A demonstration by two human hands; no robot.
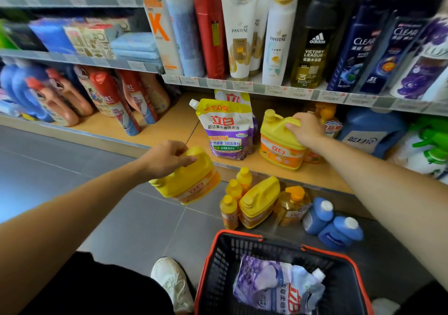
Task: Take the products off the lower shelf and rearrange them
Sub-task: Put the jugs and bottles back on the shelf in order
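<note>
My left hand [167, 157] grips a yellow detergent jug [191, 181] by its handle, held tilted above the floor in front of the lower shelf [169, 125]. My right hand [305, 128] grips the handle of a second yellow jug [278, 145] that stands on the shelf. A purple and yellow refill pouch [225, 130] stands on the shelf just left of that jug. On the floor below sit another yellow jug [259, 203], three small yellow bottles [229, 210], an orange pump bottle [294, 205] and two blue bottles [332, 225].
A black basket with an orange rim [211, 266] stands on the grey floor near my white shoe [173, 283], holding a purple pouch [278, 285]. A large blue jug [371, 130] and green spray bottles [431, 142] fill the shelf's right end; red-capped bottles [114, 99] its left.
</note>
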